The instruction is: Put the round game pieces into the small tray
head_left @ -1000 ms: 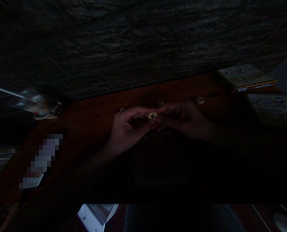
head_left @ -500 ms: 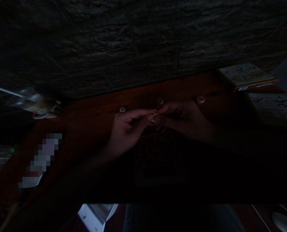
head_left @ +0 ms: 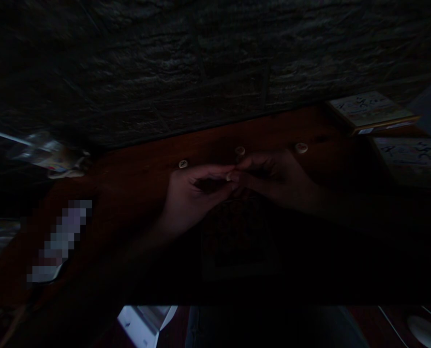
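My left hand (head_left: 191, 193) and my right hand (head_left: 276, 179) meet at the fingertips over the dark wooden table (head_left: 142, 162). Between their pinched fingers is a small pale piece (head_left: 230, 176), mostly covered. One round marked disc (head_left: 183, 164) lies just behind my left hand. A second disc (head_left: 240, 151) sits beyond the fingertips, and a third disc (head_left: 301, 148) is behind my right hand. Below the hands a flat sheet or box (head_left: 237, 237) with faint round shapes is barely visible in the dark.
A stone wall (head_left: 208, 63) rises behind the table. Two patterned boxes (head_left: 371, 108) stand at the right. At the left are a clear wrapped item (head_left: 55, 154) and a blurred-out phone-like object (head_left: 63, 241). An open white box (head_left: 144, 326) is below the table's near edge.
The fingers have shifted around the small piece, and less of it shows. My left thumb has moved slightly right. The discs lie as before.
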{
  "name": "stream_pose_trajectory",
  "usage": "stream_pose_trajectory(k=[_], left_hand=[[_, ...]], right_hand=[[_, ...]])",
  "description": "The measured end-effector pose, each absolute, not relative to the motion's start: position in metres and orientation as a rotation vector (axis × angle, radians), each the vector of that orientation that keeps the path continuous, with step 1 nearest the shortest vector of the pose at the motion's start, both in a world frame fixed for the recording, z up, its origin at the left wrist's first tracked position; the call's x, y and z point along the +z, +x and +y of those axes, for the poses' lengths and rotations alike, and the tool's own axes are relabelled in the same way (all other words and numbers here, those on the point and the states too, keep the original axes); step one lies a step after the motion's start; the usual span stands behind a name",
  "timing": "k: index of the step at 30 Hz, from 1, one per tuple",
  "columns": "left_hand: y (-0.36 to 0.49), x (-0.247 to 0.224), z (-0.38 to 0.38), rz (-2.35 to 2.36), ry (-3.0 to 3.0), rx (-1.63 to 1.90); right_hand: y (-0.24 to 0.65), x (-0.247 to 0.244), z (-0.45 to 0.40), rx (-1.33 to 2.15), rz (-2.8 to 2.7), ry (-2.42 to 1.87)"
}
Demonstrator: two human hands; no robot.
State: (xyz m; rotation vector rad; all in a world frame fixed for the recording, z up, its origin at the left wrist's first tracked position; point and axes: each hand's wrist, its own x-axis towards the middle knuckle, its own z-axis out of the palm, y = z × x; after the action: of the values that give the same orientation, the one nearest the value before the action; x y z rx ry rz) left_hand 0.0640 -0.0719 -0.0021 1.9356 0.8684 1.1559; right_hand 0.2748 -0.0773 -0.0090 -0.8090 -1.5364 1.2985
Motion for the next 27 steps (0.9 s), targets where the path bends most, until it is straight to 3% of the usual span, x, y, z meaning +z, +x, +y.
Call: stream_pose_trajectory(k=[27], left_hand=[[0.066, 0.008, -0.073, 0.956, 1.844, 1.176]], right_hand=[[0.276, -0.008, -0.078, 1.145, -1.582, -0.789]])
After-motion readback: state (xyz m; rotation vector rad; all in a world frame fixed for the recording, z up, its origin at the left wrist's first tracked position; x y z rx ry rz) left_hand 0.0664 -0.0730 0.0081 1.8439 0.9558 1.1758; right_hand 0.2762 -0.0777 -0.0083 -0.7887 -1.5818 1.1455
